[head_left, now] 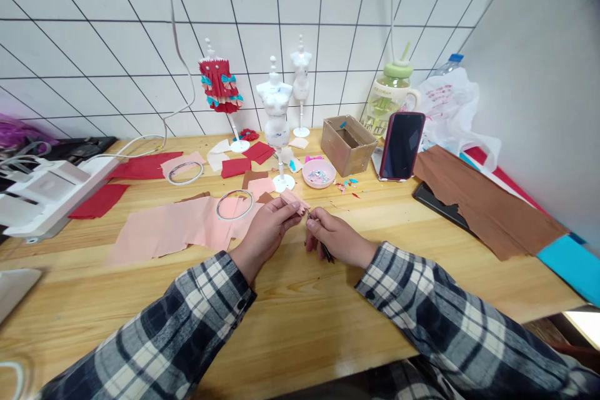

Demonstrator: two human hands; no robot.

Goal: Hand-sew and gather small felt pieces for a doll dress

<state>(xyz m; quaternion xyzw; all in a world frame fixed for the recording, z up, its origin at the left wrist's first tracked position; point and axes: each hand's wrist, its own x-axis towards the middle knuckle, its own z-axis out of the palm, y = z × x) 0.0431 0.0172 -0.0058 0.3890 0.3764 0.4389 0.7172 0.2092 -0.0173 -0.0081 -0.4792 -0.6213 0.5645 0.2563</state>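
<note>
My left hand [276, 220] is closed, pinching a small folded piece of pink crepe paper or cloth [294, 200] between thumb and fingers. My right hand [335, 232] is wrapped round what look like small scissors [327, 253]. Their metal tip meets the right edge of the pink piece, and a dark end sticks out below the fist. Whether the blades are apart is too small to tell. Just beyond my hands stands a bare white mannequin [275, 106] on a round base. Left of my left hand, a silver ring [234, 205] lies on larger pink sheets [159, 225].
A mannequin in a red ruffled dress [219, 87] and another white mannequin [300, 75] stand behind. A pink bowl of beads [319, 174], cardboard box [349, 144], phone [402, 145] and jug [389, 97] are farther right. Brown sheets [487, 200] lie right; a power strip [60, 190] lies left.
</note>
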